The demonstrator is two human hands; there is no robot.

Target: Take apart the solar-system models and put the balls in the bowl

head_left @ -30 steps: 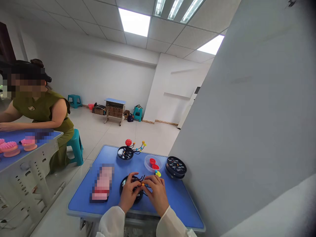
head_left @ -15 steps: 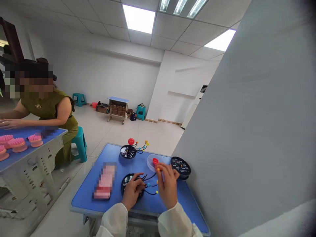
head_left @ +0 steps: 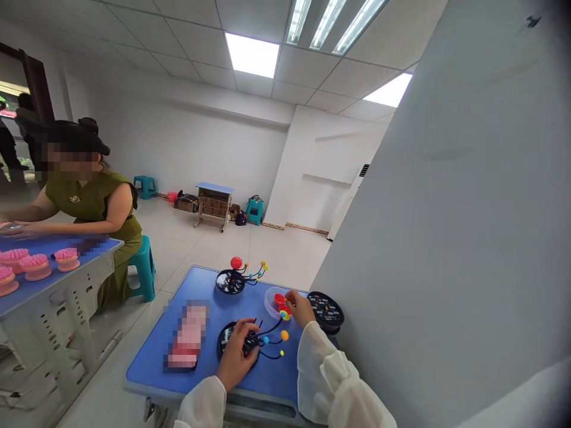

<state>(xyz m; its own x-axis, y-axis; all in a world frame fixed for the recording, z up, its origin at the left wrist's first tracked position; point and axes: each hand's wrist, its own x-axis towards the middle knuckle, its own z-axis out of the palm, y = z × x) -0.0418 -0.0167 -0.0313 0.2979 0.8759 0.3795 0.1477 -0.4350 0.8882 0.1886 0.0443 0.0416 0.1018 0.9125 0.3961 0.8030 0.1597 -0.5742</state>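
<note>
**One hand stays on the wires, and the other goes to the dish**

The person's right hand has moved away from the toy. It now sits at the edge of a round, clear plastic dish that holds shiny red plastic pieces. Its fingers are bent close to those pieces and to a small yellow and blue ball. I cannot tell if they are gripping anything (the hand hides too much).

The left hand stays curled tight around thin black wires, holding them over a round black base. So the toy is still there in the left hand, on the flat blue table. The wires reach out to the right, with a blue ball, an orange ball and a yellow ball on their ends.

Farther along the table stands a second black base, with a big red ball and small yellow balls on black wires. A flat, round black disc lies just past the dish, and a blurred pink packet lies to the left. Off to the left, a co-worker sits on a teal plastic stool beside bumpy pink brushes.
</note>
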